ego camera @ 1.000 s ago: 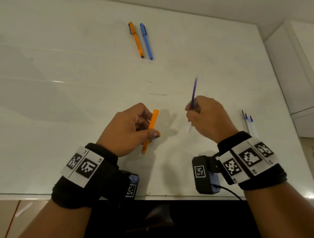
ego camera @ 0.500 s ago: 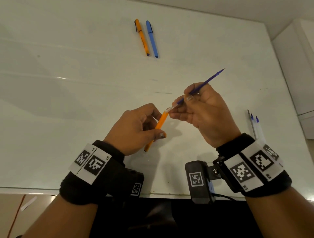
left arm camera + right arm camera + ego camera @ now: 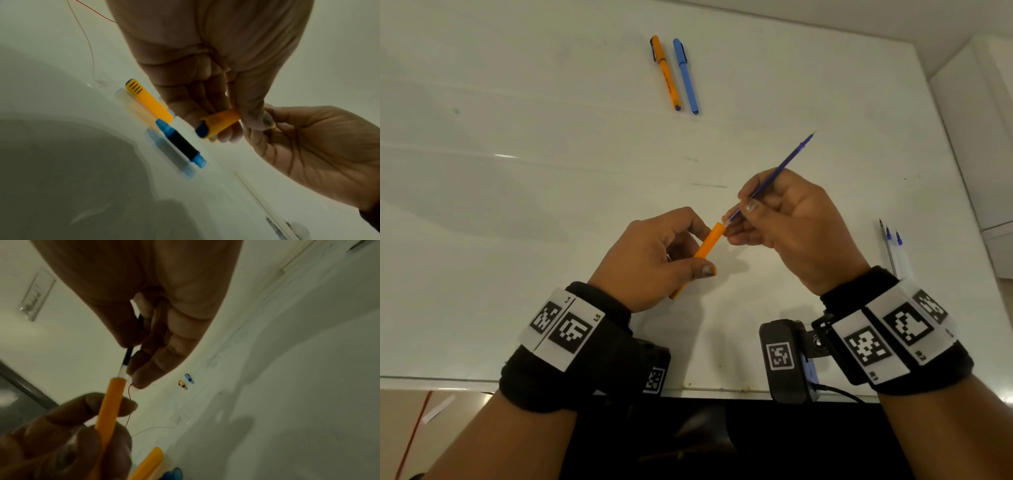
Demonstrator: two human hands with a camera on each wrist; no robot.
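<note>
My left hand (image 3: pixel 700 250) grips an orange pen barrel (image 3: pixel 714 236) above the white table (image 3: pixel 517 212), its open end pointing up and right. From below, the barrel (image 3: pixel 221 124) shows a blue end plug. My right hand (image 3: pixel 741 214) pinches a thin blue refill (image 3: pixel 780 169) between thumb and fingers. The refill slants up to the right. Its clear lower end (image 3: pixel 123 369) sits at the mouth of the barrel (image 3: pixel 111 408); how far it is inside is hidden.
An orange pen (image 3: pixel 666 72) and a blue pen (image 3: pixel 686 75) lie side by side at the far middle. Three refills (image 3: pixel 890 250) lie at the right edge. Under my left hand lie an orange cap (image 3: pixel 148 100) and a blue-and-black grip piece (image 3: pixel 180 144).
My right hand swung the refill from upright to slanted and brought its clear end to the barrel's mouth. My left hand tilted the barrel up toward it.
</note>
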